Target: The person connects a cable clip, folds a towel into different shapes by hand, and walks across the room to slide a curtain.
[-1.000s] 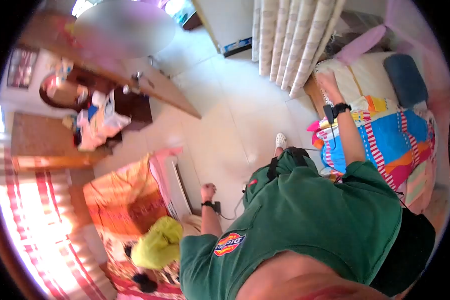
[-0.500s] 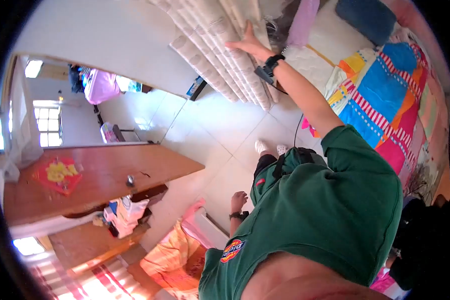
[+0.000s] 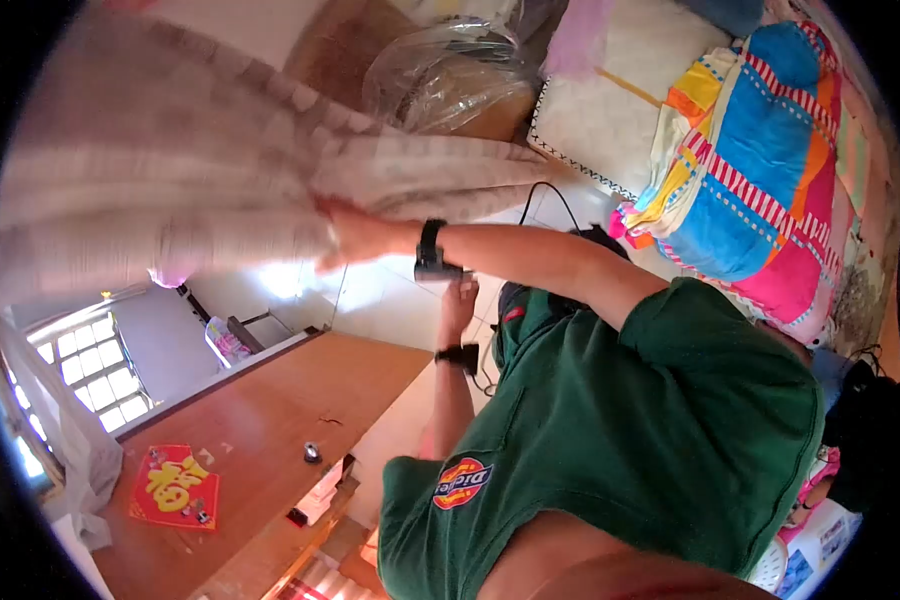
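The pale patterned curtain [image 3: 220, 200] spreads across the upper left, smeared by motion. My right hand [image 3: 355, 235], with a black band on its wrist, is closed on the curtain's folds, its fingers blurred and partly lost in the cloth. Just below the right wrist, my left hand [image 3: 457, 305] is raised in front of my body. Its fingers are loosely bent and apart, holding nothing that I can see, and the right wrist device partly overlaps it.
A wooden door [image 3: 270, 440] with a red decoration [image 3: 175, 487] stands at lower left. Clear plastic wrapping [image 3: 450, 80] lies behind the curtain. A bed with a white mattress [image 3: 610, 130] and colourful quilt [image 3: 750, 170] is at right. A black cable [image 3: 550, 187] loops near the floor.
My right hand has swept left and down, and the curtain has spread left with it, uncovering the plastic wrapping. My left hand has risen towards the right wrist. The view has shifted.
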Motion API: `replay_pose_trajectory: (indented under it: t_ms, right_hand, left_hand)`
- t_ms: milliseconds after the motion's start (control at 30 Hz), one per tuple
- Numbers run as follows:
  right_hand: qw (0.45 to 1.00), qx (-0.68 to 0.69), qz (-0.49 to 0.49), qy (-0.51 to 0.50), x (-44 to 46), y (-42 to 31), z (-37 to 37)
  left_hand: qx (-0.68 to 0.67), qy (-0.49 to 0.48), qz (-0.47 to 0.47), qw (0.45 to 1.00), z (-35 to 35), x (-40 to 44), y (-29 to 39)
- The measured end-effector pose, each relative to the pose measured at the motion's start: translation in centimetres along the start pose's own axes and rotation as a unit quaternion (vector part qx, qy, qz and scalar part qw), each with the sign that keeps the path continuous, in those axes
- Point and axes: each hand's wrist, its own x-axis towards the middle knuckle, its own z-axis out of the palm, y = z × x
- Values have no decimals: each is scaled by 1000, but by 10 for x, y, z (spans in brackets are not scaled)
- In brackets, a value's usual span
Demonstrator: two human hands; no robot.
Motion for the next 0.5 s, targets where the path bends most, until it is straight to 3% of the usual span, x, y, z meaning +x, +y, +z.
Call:
replay_pose_trajectory:
  t_ms: [33,67,100,133,167,200,267,300,367,400,500]
  right_hand:
    - [999,2,1,-51,-8,-12,8]
    - [994,28,-22,-105,-14,-17,14]
    - [985,50,-48,-160,-19,-21,19]
    - [973,45,-55,-220,-26,-27,24]
    - [957,38,-63,-280,-33,-30,28]
    - [956,39,-62,-285,-39,-33,27]
    - [898,31,-123,-422,-47,-38,24]
    - [897,35,-121,-425,-47,-39,23]
    - [827,67,-159,-535,-49,-33,23]
    - [827,70,-156,-535,-51,-25,28]
    - [786,273,-375,-408,-58,14,46]
  left_hand:
    - [93,40,154,983,-8,36,13]
    - [-176,-49,-142,973,-14,69,25]
    - [-415,-123,-415,800,-21,97,39]
    - [-268,-146,-263,915,-33,118,64]
    - [-106,-159,-95,977,-41,137,82]
    - [-108,-156,-99,977,-40,154,83]
    - [-99,-95,-53,989,-38,183,81]
    - [-100,-95,-58,989,-38,193,79]
    - [-31,-17,-63,997,-40,211,75]
    - [-32,-19,-66,997,-44,217,73]
    - [86,42,7,995,-64,234,64]
